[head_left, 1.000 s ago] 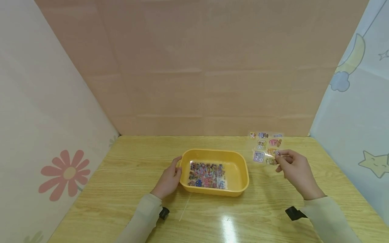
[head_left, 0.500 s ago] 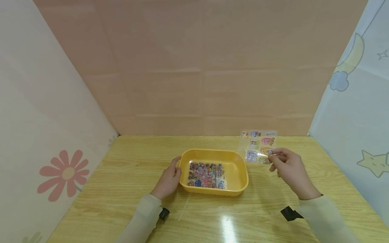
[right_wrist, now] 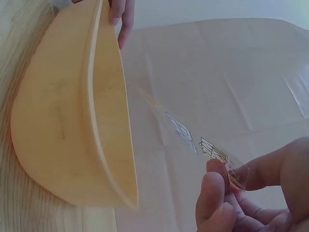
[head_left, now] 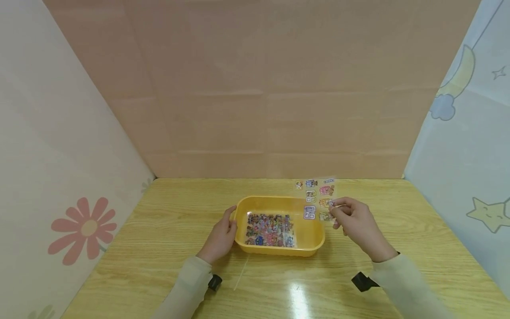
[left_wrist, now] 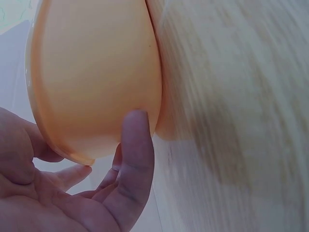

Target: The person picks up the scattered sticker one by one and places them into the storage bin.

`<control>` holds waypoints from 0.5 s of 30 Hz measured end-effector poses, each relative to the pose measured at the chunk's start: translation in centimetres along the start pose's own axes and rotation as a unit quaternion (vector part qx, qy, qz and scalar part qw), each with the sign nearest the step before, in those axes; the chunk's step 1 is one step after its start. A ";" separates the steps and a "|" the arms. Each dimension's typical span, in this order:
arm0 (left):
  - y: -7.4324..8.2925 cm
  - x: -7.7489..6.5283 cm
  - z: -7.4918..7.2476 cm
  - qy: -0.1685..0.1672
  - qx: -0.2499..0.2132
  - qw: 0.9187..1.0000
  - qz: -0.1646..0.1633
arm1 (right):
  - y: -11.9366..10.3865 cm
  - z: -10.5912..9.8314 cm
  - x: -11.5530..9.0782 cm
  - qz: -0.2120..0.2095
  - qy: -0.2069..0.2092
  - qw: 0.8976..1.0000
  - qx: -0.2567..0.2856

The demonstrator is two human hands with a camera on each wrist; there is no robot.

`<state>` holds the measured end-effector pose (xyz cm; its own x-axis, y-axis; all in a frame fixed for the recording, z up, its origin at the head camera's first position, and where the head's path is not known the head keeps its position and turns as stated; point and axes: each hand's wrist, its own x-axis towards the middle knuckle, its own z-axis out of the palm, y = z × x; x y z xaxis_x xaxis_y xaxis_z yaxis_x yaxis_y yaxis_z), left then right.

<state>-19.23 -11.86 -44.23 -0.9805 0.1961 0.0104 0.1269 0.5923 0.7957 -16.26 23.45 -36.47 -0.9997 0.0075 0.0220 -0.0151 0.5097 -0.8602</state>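
Observation:
A yellow plastic basin [head_left: 279, 252] stands upright on the table, with colourful stickers [head_left: 268, 230] lying flat on the left of its floor. At its left end my left hand [head_left: 219, 237] holds the basin, fingers at the rim and a digit against the outer wall [left_wrist: 96, 82] in the left wrist view. My right hand [head_left: 356, 223] pinches a clear sticker sheet [head_left: 310, 196] between thumb and fingers by its near right part. Printed numbers and small figures show on the sheet. It hangs over the basin's right back corner, apart from the stickers inside.
The wood-grain table [head_left: 167, 212] meets a brown back sheet [head_left: 255, 110] behind the basin. Patterned panels stand at left [head_left: 67, 133] and right [head_left: 470, 146]. Each wrist carries a black device [head_left: 362, 282]. A thin pale strip [head_left: 241, 272] lies in front of the basin.
My right hand has moved left with the sticker sheet, from beside the basin to over its right side. My left hand and the basin have stayed in place.

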 end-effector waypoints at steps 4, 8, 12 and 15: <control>0.0 0.0 0.0 0.001 0.001 1.000 0.005 | -0.3 0.9 0.3 0.001 -0.015 1.000 -0.001; 0.0 -0.1 -0.1 0.000 0.000 1.000 0.001 | -0.6 1.9 0.6 0.000 -0.038 0.999 0.000; 0.0 0.0 -0.1 0.000 -0.001 1.000 -0.001 | -0.8 2.8 0.8 -0.003 -0.057 0.998 0.000; -0.1 0.0 -0.1 0.001 0.001 1.000 0.002 | -0.9 3.5 0.9 -0.009 -0.069 0.998 0.002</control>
<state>-19.26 -11.98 -44.28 -0.9801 0.1979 0.0146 0.1315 0.5926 0.7947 -17.18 20.02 -37.43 -0.9921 -0.1206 -0.0329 -0.0329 0.5057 -0.8621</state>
